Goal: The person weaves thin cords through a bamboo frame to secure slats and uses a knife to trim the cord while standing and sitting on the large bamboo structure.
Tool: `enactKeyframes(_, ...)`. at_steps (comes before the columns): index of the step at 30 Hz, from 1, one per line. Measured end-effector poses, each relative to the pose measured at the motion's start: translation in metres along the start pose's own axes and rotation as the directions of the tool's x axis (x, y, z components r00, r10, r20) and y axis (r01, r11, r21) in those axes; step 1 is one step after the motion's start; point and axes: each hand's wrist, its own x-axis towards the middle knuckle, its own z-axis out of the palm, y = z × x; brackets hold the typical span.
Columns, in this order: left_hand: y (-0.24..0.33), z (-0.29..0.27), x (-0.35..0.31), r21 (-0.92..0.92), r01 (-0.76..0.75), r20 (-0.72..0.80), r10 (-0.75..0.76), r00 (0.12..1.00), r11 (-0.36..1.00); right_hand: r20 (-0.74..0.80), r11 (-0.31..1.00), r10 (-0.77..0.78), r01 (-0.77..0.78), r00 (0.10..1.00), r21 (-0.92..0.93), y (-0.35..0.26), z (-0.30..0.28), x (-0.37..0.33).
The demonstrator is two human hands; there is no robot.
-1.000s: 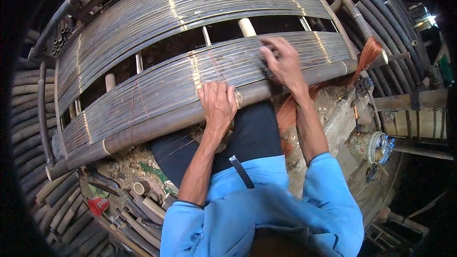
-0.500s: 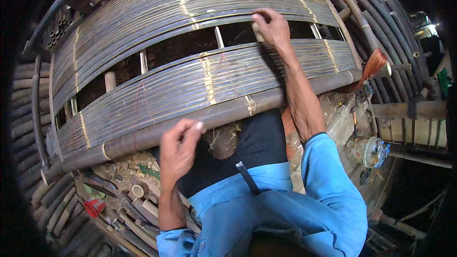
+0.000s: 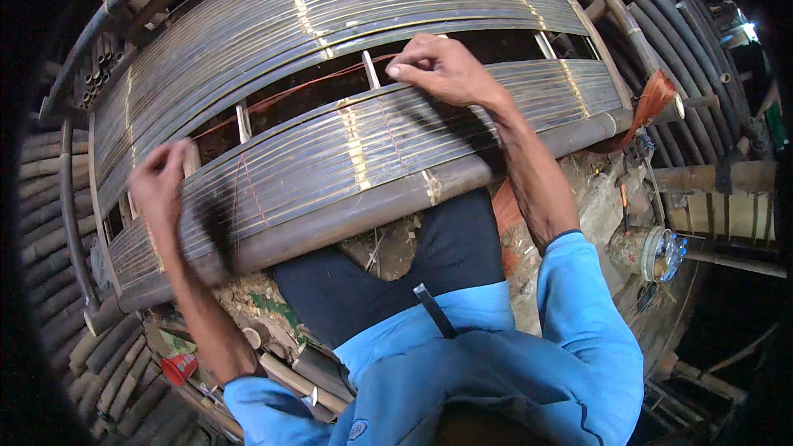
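A thin reddish string runs taut between my hands, over the dark gap in a bench-like panel of long bamboo strips. My right hand pinches one end above the gap's right part. My left hand, slightly blurred, is closed at the other end, over the panel's left part. Pale lashings cross the strips. Two thin red strands hang over the near strips, close to the middle. A thick bamboo pole forms the near edge, right in front of my lap.
Reddish fibre hangs at the panel's right end. A clear jar lies to the right on the ground. Bamboo poles stack at the far right. A red cup and cut bamboo pieces lie at lower left.
My left hand has moved left and up, from the near pole to the panel's left part. My right hand has shifted left and slightly down. The red string now shows stretched between them.
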Motion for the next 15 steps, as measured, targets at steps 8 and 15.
enactKeyframes(8, 0.079, 0.26, 0.05, 0.291, -0.197, 0.559, 0.001, 0.829, 0.936, -0.002, 0.921, 0.306, -0.297, 0.952, -0.254, 0.042, 0.057, 0.04)
enactKeyframes(15, 0.098, 0.289, 0.049, -0.027, 0.012, 0.685, 0.01, 0.729, 1.0, 0.091, 0.847, 0.498, -0.461, 0.862, -0.264, 0.047, 0.04, 0.037)
